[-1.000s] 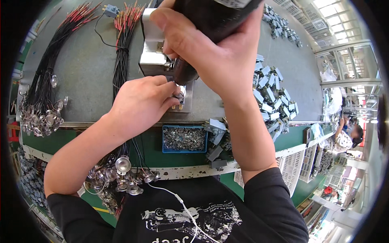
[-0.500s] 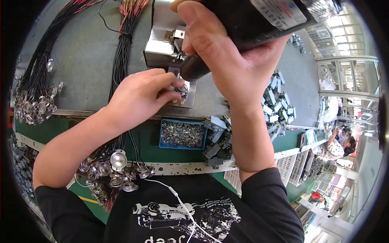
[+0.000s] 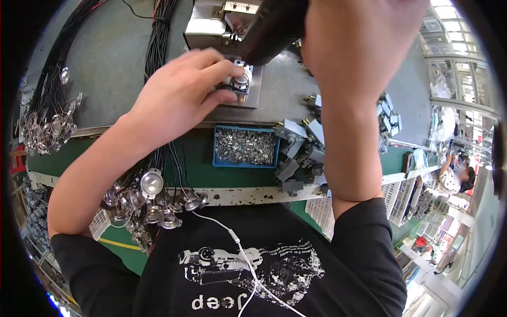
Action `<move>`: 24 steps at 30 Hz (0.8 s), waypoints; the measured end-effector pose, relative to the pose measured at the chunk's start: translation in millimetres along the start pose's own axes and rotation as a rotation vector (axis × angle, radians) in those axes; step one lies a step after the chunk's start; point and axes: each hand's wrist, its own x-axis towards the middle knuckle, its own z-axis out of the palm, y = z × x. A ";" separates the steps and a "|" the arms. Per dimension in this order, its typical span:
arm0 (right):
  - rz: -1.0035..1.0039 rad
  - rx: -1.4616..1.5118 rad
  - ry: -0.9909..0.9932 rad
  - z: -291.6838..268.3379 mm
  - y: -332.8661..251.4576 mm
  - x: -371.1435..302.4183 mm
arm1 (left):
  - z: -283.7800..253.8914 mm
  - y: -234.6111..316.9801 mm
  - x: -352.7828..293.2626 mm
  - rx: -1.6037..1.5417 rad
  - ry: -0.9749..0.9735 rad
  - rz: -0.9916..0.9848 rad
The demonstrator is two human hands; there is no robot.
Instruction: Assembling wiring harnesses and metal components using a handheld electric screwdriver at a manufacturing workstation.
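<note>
My left hand (image 3: 182,87) reaches to a steel fixture plate (image 3: 252,96). Its thumb and forefinger are closed about a small round metal part (image 3: 241,79) seated there, with black wire beside it. My right hand (image 3: 364,45), blurred at the top, grips a black power screwdriver (image 3: 274,29). The tool's dark tapered nose slants down toward the fixture, above and to the right of the part. Its tip cannot be made out clearly, and most of the fingers round the body are out of sight.
A blue tray (image 3: 245,148) of small metal pieces sits before the fixture. Grey plug-like housings (image 3: 296,140) lie right of it. Bundles of black wires (image 3: 158,45) with round metal ends (image 3: 152,183) hang over the bench edge. A metal block (image 3: 203,29) stands behind the fixture.
My right hand and the screwdriver have moved up and right, so the tool's nose has drawn off the part. My left fingers stay at the part. The whole view has shifted slightly.
</note>
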 end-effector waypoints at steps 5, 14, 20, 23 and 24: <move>-0.013 -0.049 0.045 1.8 3.3 -5.6 | -0.3 27.1 -3.5 0.195 -0.194 0.375; -0.155 -0.101 0.066 -23.1 -34.6 8.8 | 45.9 24.9 -11.6 0.299 -0.648 0.619; -0.249 -0.123 0.093 30.4 -19.4 23.0 | 37.0 30.7 -6.9 0.044 -0.705 0.422; -0.281 -0.140 0.100 43.2 -8.6 39.5 | 35.6 24.5 -4.1 -0.018 -0.779 0.357; -0.290 -0.145 0.104 49.1 -9.1 37.3 | 35.8 22.7 -5.4 -0.014 -0.775 0.355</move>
